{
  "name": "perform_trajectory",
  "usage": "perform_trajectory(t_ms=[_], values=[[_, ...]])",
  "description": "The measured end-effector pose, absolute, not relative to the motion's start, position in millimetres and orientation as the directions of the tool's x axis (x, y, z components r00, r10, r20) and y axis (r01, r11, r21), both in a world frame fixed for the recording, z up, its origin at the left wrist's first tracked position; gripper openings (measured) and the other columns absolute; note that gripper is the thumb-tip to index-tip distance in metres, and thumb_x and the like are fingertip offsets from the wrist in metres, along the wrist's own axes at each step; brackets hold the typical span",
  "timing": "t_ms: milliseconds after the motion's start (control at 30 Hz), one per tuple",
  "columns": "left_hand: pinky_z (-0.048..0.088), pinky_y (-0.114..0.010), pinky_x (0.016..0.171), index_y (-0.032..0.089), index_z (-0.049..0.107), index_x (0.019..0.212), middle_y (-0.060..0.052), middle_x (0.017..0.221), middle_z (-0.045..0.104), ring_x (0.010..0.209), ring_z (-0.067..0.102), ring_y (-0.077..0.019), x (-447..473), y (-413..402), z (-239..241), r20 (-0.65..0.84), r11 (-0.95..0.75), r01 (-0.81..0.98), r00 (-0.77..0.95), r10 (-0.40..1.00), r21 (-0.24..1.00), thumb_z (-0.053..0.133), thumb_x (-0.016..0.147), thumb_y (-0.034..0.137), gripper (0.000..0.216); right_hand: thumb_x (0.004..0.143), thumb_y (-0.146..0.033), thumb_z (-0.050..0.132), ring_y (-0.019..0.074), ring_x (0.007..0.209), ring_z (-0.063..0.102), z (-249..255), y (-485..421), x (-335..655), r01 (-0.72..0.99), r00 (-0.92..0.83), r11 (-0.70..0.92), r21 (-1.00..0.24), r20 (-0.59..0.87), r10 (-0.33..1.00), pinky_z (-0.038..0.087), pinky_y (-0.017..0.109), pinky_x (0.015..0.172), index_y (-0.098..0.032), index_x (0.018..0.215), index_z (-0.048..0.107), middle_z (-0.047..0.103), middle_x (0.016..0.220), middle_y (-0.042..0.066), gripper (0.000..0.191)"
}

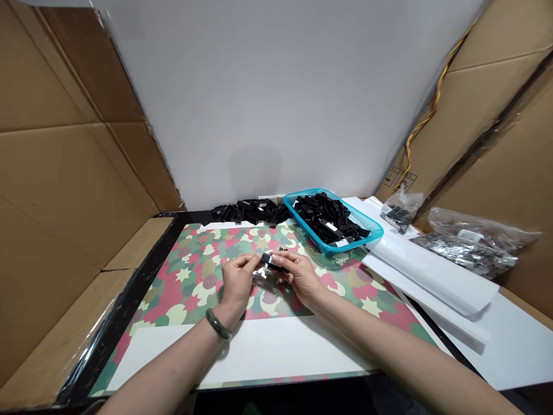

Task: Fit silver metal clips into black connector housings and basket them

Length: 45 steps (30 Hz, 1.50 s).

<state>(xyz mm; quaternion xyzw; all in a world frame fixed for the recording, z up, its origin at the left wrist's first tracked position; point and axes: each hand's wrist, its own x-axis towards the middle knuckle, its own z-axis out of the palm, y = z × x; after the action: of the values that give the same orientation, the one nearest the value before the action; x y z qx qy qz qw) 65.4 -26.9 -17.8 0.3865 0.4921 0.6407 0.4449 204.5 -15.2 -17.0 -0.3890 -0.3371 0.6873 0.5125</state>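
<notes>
Over the middle of the patterned mat, my right hand is closed around a small oblong black plastic piece with a white patch on it. My left hand, with a dark bangle at the wrist, pinches thumb and fingers together at the piece's left end. Whatever sits between those left fingertips is too small to make out. Just below the piece, between both hands, lies a little heap of shiny metal bits, partly hidden by the right fingers.
A blue basket full of black pieces stands behind on the right. More black pieces lie heaped along the wall. Clear bags of small parts and a curled white sheet are at right. Cardboard walls flank the camouflage-patterned mat.
</notes>
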Motion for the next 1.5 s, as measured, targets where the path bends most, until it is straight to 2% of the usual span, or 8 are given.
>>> perform_trajectory(t_ms=[333,433,600,1100,1200,1333,1433,1500], values=[[0.052,-0.029,0.068,0.014,0.076,0.07,-0.004,0.068,0.072,0.066,0.065,-0.0174,59,-21,-20,0.063,-0.141,-0.181,-0.378,0.924,0.973,0.079,0.068,0.038,0.025,0.06,-0.043,0.086,0.0165,0.064,0.065,-8,-13,208,-0.528,-0.177,-0.221,-0.82,-0.148,0.973,0.052,0.024,0.045,-0.016,0.083,0.072,0.071,0.084,0.006,0.038],[0.053,-0.029,0.072,0.014,0.075,0.069,-0.004,0.069,0.072,0.067,0.066,-0.0165,55,-18,-13,0.063,-0.18,-0.229,-0.439,0.896,0.957,0.081,0.064,0.039,0.026,0.059,-0.038,0.087,0.0161,0.061,0.065,-7,-10,213,-0.548,-0.167,-0.216,-0.808,-0.148,0.975,0.056,0.026,0.05,-0.016,0.083,0.071,0.068,0.075,0.005,0.036],[0.054,-0.03,0.074,0.014,0.073,0.068,-0.002,0.069,0.071,0.065,0.065,-0.0138,55,-16,-5,-0.006,-0.162,-0.335,-0.448,0.894,0.928,0.084,0.058,0.036,0.026,0.053,-0.022,0.09,0.0129,0.057,0.063,-9,-5,216,-0.573,-0.227,-0.258,-0.778,-0.152,0.962,0.056,0.025,0.053,-0.014,0.085,0.069,0.065,0.068,0.001,0.039],[0.055,-0.031,0.077,0.013,0.071,0.066,-0.003,0.07,0.07,0.069,0.066,-0.0146,51,-18,0,-0.171,-0.041,-0.551,-0.327,0.929,0.833,0.083,0.055,0.023,0.019,0.059,-0.014,0.088,0.0079,0.053,0.058,-8,-6,216,-0.659,-0.369,-0.393,-0.641,-0.18,0.912,0.056,0.02,0.053,-0.017,0.083,0.067,0.063,0.068,-0.002,0.032],[0.055,-0.033,0.081,0.014,0.071,0.073,-0.005,0.079,0.07,0.077,0.066,-0.0169,48,-20,3,-0.009,-0.118,-0.409,-0.296,0.955,0.905,0.08,0.064,0.03,0.02,0.057,-0.011,0.088,0.0065,0.053,0.058,-10,-4,217,-0.684,-0.379,-0.399,-0.61,-0.171,0.91,0.055,0.019,0.055,-0.015,0.083,0.066,0.064,0.07,-0.002,0.034],[0.049,-0.036,0.093,0.022,0.072,0.107,-0.008,0.111,0.069,0.105,0.063,-0.022,42,-23,8,0.477,-0.475,0.041,-0.071,0.876,0.879,0.08,0.072,0.03,0.037,0.062,-0.016,0.088,0.0066,0.054,0.057,-10,-1,213,-0.658,-0.397,-0.377,-0.652,-0.125,0.909,0.053,0.019,0.056,-0.016,0.087,0.067,0.064,0.071,-0.002,0.032],[0.051,-0.032,0.084,0.025,0.076,0.102,-0.007,0.101,0.071,0.097,0.064,-0.0211,38,-21,8,0.626,-0.622,0.227,0.063,0.777,0.75,0.081,0.072,0.029,0.031,0.065,-0.027,0.087,0.0079,0.056,0.056,-8,4,206,-0.554,-0.436,-0.338,-0.761,-0.081,0.896,0.05,0.021,0.057,-0.017,0.089,0.069,0.062,0.069,-0.003,0.031],[0.052,-0.03,0.075,0.024,0.078,0.096,-0.006,0.087,0.071,0.084,0.065,-0.019,35,-18,7,0.662,-0.639,0.305,0.038,0.749,0.706,0.079,0.075,0.029,0.022,0.07,-0.034,0.083,0.0094,0.057,0.055,-7,8,202,-0.442,-0.399,-0.202,-0.874,-0.01,0.917,0.047,0.023,0.056,-0.018,0.089,0.07,0.062,0.07,-0.002,0.029]])
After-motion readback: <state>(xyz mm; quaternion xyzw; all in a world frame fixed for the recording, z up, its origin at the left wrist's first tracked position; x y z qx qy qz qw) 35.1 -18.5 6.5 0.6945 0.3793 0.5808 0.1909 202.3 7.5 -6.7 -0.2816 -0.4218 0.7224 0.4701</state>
